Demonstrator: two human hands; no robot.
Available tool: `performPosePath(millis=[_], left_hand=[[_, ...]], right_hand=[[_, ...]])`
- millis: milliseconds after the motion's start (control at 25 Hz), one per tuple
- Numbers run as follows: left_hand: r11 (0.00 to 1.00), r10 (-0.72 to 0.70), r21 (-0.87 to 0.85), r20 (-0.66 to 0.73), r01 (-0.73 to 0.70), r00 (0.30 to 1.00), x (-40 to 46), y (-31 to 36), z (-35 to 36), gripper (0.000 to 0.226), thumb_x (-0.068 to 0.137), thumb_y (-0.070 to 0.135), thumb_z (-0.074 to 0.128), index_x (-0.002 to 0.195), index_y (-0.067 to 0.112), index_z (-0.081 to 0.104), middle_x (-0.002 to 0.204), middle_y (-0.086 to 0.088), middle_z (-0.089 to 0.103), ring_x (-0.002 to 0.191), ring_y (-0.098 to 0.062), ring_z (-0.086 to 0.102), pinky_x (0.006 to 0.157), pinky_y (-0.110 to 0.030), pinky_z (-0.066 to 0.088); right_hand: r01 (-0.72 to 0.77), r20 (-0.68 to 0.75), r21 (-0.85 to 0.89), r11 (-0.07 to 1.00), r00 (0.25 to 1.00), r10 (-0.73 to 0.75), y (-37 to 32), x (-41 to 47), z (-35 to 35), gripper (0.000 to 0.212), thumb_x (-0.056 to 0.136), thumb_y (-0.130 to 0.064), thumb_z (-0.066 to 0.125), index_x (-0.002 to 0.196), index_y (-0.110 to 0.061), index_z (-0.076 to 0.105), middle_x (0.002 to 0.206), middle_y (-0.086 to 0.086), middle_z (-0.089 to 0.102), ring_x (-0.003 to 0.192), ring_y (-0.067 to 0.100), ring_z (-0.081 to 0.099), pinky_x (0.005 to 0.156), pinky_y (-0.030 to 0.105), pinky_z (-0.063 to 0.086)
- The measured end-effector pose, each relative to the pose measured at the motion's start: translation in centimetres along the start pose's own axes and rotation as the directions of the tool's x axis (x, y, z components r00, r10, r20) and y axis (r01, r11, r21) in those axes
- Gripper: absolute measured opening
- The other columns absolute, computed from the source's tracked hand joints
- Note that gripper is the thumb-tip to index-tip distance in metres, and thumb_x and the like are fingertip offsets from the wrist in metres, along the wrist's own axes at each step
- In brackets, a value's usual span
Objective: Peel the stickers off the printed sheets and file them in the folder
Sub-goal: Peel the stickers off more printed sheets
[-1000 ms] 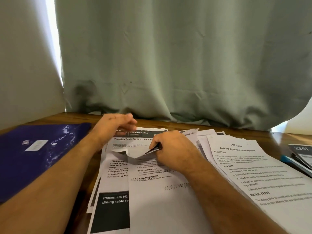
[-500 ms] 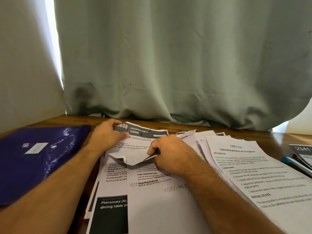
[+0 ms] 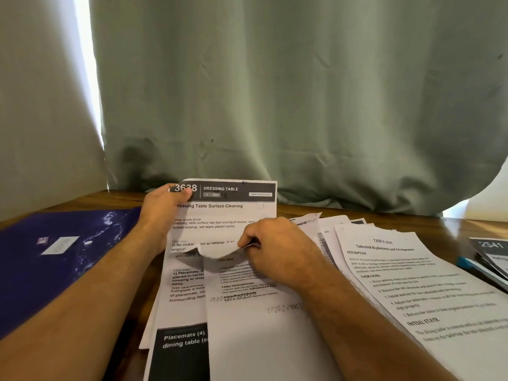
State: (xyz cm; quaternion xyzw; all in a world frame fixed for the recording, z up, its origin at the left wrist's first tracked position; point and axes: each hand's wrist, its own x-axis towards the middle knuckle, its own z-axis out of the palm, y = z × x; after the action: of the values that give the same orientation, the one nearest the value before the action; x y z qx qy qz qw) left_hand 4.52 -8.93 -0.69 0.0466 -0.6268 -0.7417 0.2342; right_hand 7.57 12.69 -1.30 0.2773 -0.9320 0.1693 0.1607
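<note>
Peeling the "3638 Dressing Table" sticker [image 3: 225,213] up off its printed sheet [image 3: 255,320].

Your left hand [image 3: 162,213] pinches its dark top corner, lifted higher than a second ago; your right hand [image 3: 275,251] pinches the curled lower edge. The thin paper bows between them. The glossy purple folder [image 3: 63,259] lies closed, left.

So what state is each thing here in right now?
Dressing-table sheet: lifted at its top, partly peeled off the sheet beneath.
Left hand: grips the sheet's top left corner.
Right hand: pinches the sheet's curled lower edge.
Folder: closed, flat on the table, left of the papers.
Paper pile: spread out, overlapping on the table.
Curtain: drawn, hem bunched on the table.
</note>
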Motion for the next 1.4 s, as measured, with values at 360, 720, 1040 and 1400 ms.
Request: performPosePath(millis=[360,720,1040,1400], left_hand=[[0.997,-0.056,0.07,0.606,0.017,0.794,-1.6,-0.1,-1.0,0.081,0.048,0.061,0.088,0.106,0.006,0.076,0.115,-0.03,0.067,0.102,-0.043,0.067,0.079,-0.042,0.061],[0.566,0.003,0.805,0.212,-0.177,0.977,-0.1,-1.7,-0.4,0.074,0.074,0.061,0.073,0.136,0.025,0.056,0.14,0.0,0.059,0.127,-0.021,0.054,0.097,-0.036,0.045],[0.518,-0.032,0.851,0.12,-0.086,0.992,1.0,-2.7,-0.6,0.089,0.076,0.046,0.082,0.148,0.017,0.039,0.15,-0.008,0.048,0.135,-0.029,0.047,0.106,-0.041,0.041],[0.689,0.164,0.718,-0.017,-0.102,0.986,0.8,-1.9,-0.8,0.071,0.08,0.022,0.082,0.143,0.018,0.048,0.133,-0.004,0.064,0.115,-0.024,0.063,0.095,-0.042,0.054]], right_hand=[[-0.076,-0.212,0.163,0.984,0.971,0.11,-0.4,-0.5,-1.5,0.041,0.096,-0.03,0.06,0.123,-0.041,0.031,0.088,-0.012,0.062,0.08,0.011,0.062,0.075,0.027,0.057],[-0.158,0.072,0.058,0.986,0.985,0.154,-0.1,-0.1,-0.6,0.021,0.09,-0.018,0.066,0.082,-0.036,0.059,0.114,-0.009,0.068,0.1,0.012,0.06,0.089,0.031,0.056],[-0.154,0.121,0.062,0.986,0.982,0.146,0.1,0.2,-0.1,0.026,0.088,-0.015,0.068,0.08,-0.038,0.059,0.112,-0.012,0.067,0.098,0.009,0.06,0.088,0.03,0.056],[-0.129,0.105,0.092,0.987,0.987,0.12,0.2,0.2,-0.2,0.015,0.094,-0.021,0.063,0.097,-0.036,0.062,0.116,-0.01,0.066,0.101,0.01,0.06,0.092,0.031,0.056]])
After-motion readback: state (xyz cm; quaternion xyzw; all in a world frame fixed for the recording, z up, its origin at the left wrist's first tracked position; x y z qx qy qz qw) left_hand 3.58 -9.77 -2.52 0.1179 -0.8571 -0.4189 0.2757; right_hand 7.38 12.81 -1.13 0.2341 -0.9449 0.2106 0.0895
